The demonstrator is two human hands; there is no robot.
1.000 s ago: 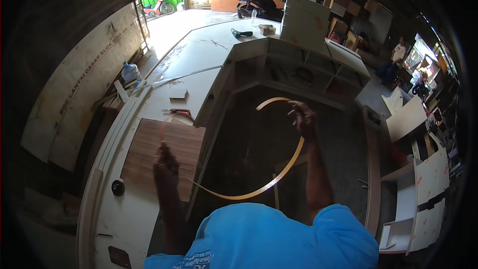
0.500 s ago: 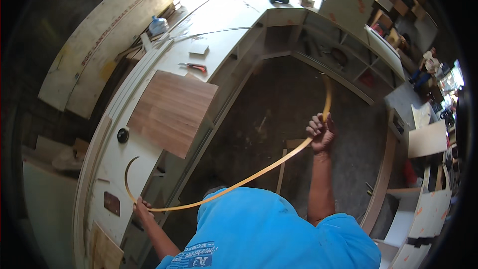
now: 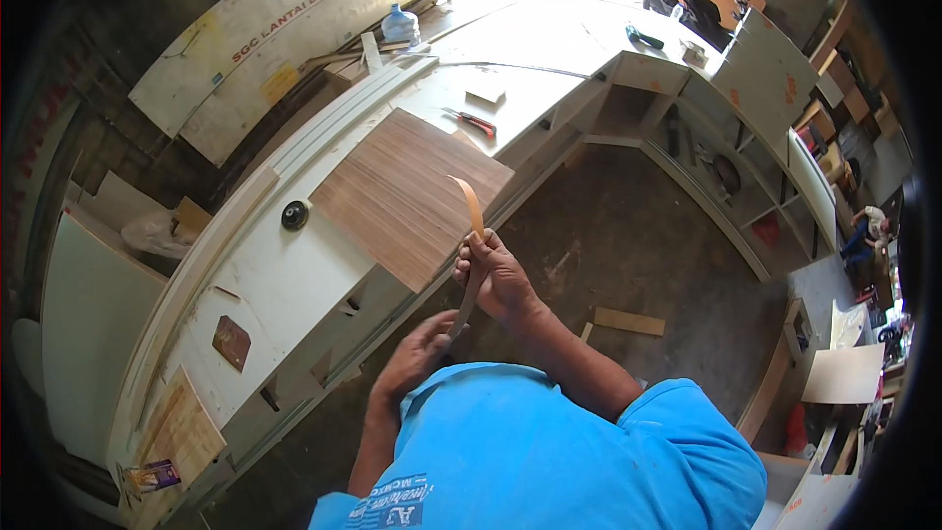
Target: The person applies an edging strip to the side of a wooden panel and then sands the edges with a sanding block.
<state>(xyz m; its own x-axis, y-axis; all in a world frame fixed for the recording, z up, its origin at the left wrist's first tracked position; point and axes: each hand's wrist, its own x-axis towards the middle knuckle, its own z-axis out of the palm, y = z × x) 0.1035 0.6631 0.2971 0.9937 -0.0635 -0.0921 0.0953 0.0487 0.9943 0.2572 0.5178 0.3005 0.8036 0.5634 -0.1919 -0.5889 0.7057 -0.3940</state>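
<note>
Step in hand (judged): manual handling of the thin, flexible edging strip [image 3: 475, 212], gathered between the hands in front of the torso. The right hand [image 3: 497, 275] is clamped on the strip, thumb and fingers together, just beside the near corner of the wood-grain panel [image 3: 412, 198]. The left hand [image 3: 416, 355] is lower, with fingertips at the strip's lower section; whether they grip it cannot be told. The upper end rises free and curved, overlapping the panel in view; contact cannot be confirmed.

Next move (judged): calls for a steady right-hand pinch and control of the springy free end. The panel lies on the white tabletop [image 3: 287, 280], overhanging its inner edge. The red-and-black utility knife [image 3: 472, 123] lies just beyond the panel.

Difference from the frame half a second earlier: the hands were spread wide, with the strip in a long arc between them; they are now close together. The view has shifted also; the panel and knife appear farther right.
</note>
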